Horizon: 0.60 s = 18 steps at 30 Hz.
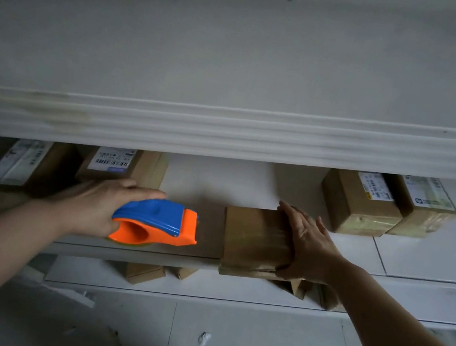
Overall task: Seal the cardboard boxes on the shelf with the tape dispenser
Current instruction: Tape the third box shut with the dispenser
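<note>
While your right hand [310,245] lies flat, fingers straight, on the small brown cardboard box [252,238] at the front edge of the white shelf [220,177], likely pinning it, your left hand [94,204] grips the blue-and-orange plastic tape dispenser [157,221] just beside it.

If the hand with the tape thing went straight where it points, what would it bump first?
Probably the flat brown cardboard box that the right hand rests on. The orange-and-blue plastic tape dispenser in the left hand points at it across bare shelf.
</note>
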Motion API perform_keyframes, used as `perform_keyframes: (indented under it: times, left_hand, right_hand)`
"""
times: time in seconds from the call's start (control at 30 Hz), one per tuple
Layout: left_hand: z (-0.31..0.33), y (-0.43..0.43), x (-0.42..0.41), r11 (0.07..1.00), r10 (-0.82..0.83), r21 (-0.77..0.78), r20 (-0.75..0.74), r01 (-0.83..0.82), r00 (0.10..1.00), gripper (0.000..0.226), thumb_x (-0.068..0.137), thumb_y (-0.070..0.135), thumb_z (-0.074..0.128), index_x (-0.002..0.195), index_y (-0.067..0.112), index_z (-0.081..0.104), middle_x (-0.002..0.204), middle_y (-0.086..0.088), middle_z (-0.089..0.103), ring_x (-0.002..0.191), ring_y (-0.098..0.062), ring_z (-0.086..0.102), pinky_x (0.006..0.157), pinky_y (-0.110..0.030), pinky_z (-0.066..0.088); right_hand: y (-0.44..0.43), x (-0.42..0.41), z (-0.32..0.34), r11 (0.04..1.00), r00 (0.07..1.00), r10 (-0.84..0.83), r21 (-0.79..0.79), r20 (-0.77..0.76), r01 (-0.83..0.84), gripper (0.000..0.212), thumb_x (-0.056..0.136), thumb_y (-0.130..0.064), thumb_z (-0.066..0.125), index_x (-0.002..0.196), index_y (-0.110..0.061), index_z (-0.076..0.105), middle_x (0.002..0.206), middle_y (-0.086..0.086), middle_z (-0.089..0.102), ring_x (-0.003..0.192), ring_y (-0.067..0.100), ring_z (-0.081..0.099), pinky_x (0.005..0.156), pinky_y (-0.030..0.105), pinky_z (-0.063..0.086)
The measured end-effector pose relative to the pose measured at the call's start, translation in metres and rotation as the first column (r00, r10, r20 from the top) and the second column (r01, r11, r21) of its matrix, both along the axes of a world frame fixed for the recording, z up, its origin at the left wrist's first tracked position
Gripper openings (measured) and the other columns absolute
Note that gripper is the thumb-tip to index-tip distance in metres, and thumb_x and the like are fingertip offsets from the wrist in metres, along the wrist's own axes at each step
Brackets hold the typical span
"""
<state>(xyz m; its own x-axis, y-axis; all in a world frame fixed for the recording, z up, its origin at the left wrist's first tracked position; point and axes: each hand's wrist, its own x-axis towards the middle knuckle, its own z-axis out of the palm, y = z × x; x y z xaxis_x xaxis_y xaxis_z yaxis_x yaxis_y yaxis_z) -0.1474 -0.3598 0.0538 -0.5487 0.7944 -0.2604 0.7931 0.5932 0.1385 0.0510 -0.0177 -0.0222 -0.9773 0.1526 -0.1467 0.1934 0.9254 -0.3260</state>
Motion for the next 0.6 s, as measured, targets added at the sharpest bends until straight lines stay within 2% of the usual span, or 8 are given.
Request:
perform_keyframes:
  times: [0.1, 0.2, 0.3, 0.4, 0.47, 0.6]
  left_hand:
    - [-0.002, 0.016, 0.012, 0.998, 0.019, -0.052, -0.073, -0.023, 0.997, 0.091, 0.079, 0.010, 0.055, 0.139, 0.064, 0.012, 0.099, 0.013, 0.035, 0.082, -0.010, 0.048, 0.064, -0.017, 0.036]
    - [-0.008, 0.034, 0.024, 0.998, -0.001, -0.065, -0.146, -0.008, 0.989, 0.087, 0.080, 0.010, 0.053, 0.143, 0.057, 0.014, 0.096, 0.012, 0.031, 0.084, -0.016, 0.054, 0.065, -0.022, 0.038]
    - [-0.014, 0.044, 0.028, 1.000, 0.005, -0.029, -0.141, -0.009, 0.990, 0.085, 0.080, 0.011, 0.052, 0.143, 0.055, 0.017, 0.098, 0.011, 0.033, 0.079, -0.016, 0.050, 0.064, -0.024, 0.037]
    - [-0.016, 0.047, 0.028, 1.000, 0.008, -0.022, -0.114, -0.010, 0.994, 0.085, 0.079, 0.010, 0.052, 0.143, 0.054, 0.018, 0.100, 0.010, 0.036, 0.077, -0.016, 0.049, 0.063, -0.026, 0.041]
    - [-0.017, 0.044, 0.025, 1.000, 0.019, -0.022, -0.101, -0.021, 0.995, 0.085, 0.078, 0.011, 0.052, 0.143, 0.054, 0.019, 0.099, 0.010, 0.037, 0.078, -0.017, 0.051, 0.064, -0.027, 0.044]
    - [-0.020, 0.039, 0.020, 1.000, 0.015, 0.021, -0.062, -0.013, 0.998, 0.086, 0.076, 0.013, 0.056, 0.143, 0.054, 0.020, 0.099, 0.009, 0.039, 0.078, -0.015, 0.051, 0.065, -0.029, 0.047]
  right_hand:
    - [-0.003, 0.000, 0.002, 1.000, 1.000, 0.008, 0.016, 0.030, -0.009, 0.134, 0.057, -0.048, 0.083, 0.152, -0.023, -0.008, 0.159, -0.003, 0.008, 0.147, 0.016, 0.001, 0.120, 0.046, 0.003]
    - [-0.008, -0.004, 0.007, 0.992, 0.996, 0.043, 0.117, 0.081, -0.053, 0.139, 0.060, -0.052, 0.082, 0.150, -0.020, -0.018, 0.161, -0.003, -0.010, 0.146, 0.016, -0.018, 0.119, 0.048, -0.006]
    - [-0.030, -0.009, 0.007, 0.952, 0.982, 0.181, 0.243, 0.043, -0.186, 0.143, 0.056, -0.067, 0.076, 0.148, -0.022, -0.025, 0.154, -0.004, -0.030, 0.141, 0.019, -0.031, 0.115, 0.048, -0.016]
    - [-0.053, -0.006, -0.001, 0.930, 0.960, 0.277, 0.240, 0.039, -0.278, 0.134, 0.058, -0.078, 0.065, 0.149, -0.027, -0.019, 0.155, -0.007, -0.025, 0.143, 0.018, -0.028, 0.117, 0.047, -0.013]
    - [-0.055, -0.008, -0.001, 0.936, 0.965, 0.257, 0.236, 0.047, -0.261, 0.129, 0.060, -0.078, 0.064, 0.149, -0.029, -0.016, 0.155, -0.009, -0.024, 0.143, 0.017, -0.026, 0.118, 0.048, -0.009]
    - [-0.070, -0.019, 0.004, 0.918, 0.959, 0.279, 0.278, 0.056, -0.283, 0.122, 0.067, -0.074, 0.062, 0.151, -0.028, -0.015, 0.154, -0.005, -0.029, 0.142, 0.019, -0.029, 0.117, 0.050, -0.013]
